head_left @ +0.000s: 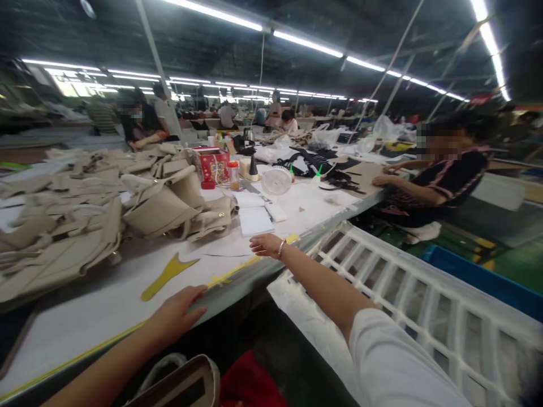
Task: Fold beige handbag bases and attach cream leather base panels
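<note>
My left hand (180, 314) is at the table's front edge, thumb apart from the fingers and nothing visible in it. Farther along the same edge, my right hand (266, 246), with a bracelet at the wrist, reaches over the tabletop with fingers stretched out and holding nothing. Just beyond it lies a white notepad (255, 220). A flat yellow piece with a forked end (167, 278) rests on the white table surface (106, 308), beyond my left hand. Low in the view, near my lap, is part of a tan bag (186, 384) with a handle.
Tan bags (163, 203) are heaped on the left. A small white fan (276, 181), a red patterned box (214, 167) and black straps (309, 161) stand or lie farther back. A white slatted rack (394, 271) is at right, near a seated co-worker (445, 175).
</note>
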Demonstrator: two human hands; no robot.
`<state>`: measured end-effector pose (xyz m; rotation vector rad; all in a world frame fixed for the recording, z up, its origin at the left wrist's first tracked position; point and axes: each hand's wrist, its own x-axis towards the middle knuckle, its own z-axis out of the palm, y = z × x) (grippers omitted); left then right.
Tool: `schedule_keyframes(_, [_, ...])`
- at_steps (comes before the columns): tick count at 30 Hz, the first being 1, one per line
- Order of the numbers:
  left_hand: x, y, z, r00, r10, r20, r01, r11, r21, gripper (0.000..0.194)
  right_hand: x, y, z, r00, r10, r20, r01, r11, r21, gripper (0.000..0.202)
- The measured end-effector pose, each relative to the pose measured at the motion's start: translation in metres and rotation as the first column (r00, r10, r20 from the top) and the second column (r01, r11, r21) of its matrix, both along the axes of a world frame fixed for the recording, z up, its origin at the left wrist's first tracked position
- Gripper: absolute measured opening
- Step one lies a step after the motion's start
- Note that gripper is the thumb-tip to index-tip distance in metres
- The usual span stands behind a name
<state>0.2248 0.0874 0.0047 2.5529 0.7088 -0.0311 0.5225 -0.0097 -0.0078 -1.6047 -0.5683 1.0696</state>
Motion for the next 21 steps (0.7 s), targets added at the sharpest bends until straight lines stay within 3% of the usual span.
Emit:
schedule_keyframes(5, [0.055, 0.015, -0.032, 0.994, -0.111, -0.001, 0.11, 0.992, 0.063, 0.048, -0.002, 0.037, -0.034, 0.946, 0.183, 0.269, -0.133, 0.972, -0.193, 0.012])
schedule_keyframes(9, [0.095, 0.021, -0.059, 0.994, -0.103, -0.031, 0.107, 0.982, 0.154, 0.046, 0.003, 0.056, -0.049, 0.778, 0.324, 0.538, -0.191, 0.938, -0.288, 0.015])
schedule_keyframes(15, [0.149, 0.025, -0.064, 0.991, 0.085, -0.106, -0.049, 0.952, 0.303, 0.043, 0.004, 0.083, -0.05, 0.504, 0.474, 0.722, -0.319, 0.879, -0.354, 0.025])
schedule_keyframes(18, [0.157, 0.023, -0.065, 0.987, 0.093, -0.133, -0.045, 0.944, 0.327, 0.038, 0.003, 0.081, -0.044, 0.403, 0.548, 0.733, -0.383, 0.828, -0.409, 0.024])
schedule_keyframes(21, [0.153, 0.026, -0.079, 0.987, 0.061, -0.152, 0.003, 0.92, 0.391, 0.04, 0.009, 0.076, -0.038, 0.345, 0.623, 0.702, -0.439, 0.768, -0.466, 0.023])
